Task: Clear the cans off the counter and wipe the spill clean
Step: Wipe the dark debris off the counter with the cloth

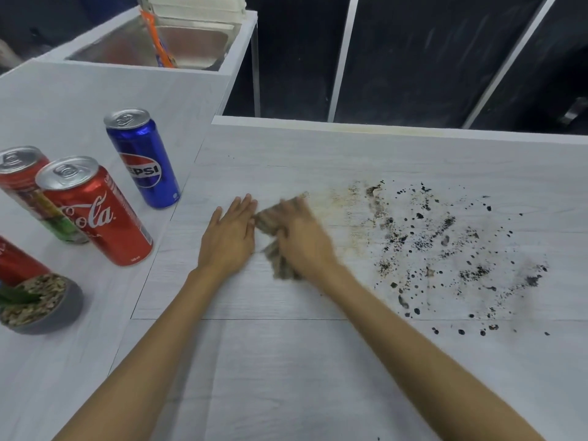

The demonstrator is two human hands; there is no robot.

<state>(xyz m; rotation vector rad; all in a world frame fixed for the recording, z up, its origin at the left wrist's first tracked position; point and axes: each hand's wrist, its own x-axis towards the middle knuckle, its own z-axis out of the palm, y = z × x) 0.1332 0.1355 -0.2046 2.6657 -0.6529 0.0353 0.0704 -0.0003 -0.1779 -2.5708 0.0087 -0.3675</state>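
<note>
Four cans [95,211] are standing upright along the tabletop's [286,361] left edge: a Pepsi can [143,160], a Coca-Cola can [98,218], and two further red cans, one cut off by the frame. The left hand [229,237] is lying flat, fingers straight, mid-tabletop. The right hand [302,240] is bearing down on a soiled cloth [281,265] just beside it. It is blurred, so its grip cannot be determined. The dark spill [445,249] is lying scattered toward the right edge.

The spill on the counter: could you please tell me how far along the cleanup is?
Done: four cans stand aside on the left, clear of the mess. In hand: the right hand presses a cloth on the counter just left of the spill, blurred; the left hand lies flat beside it. Left: nearly all its dark spots.
</note>
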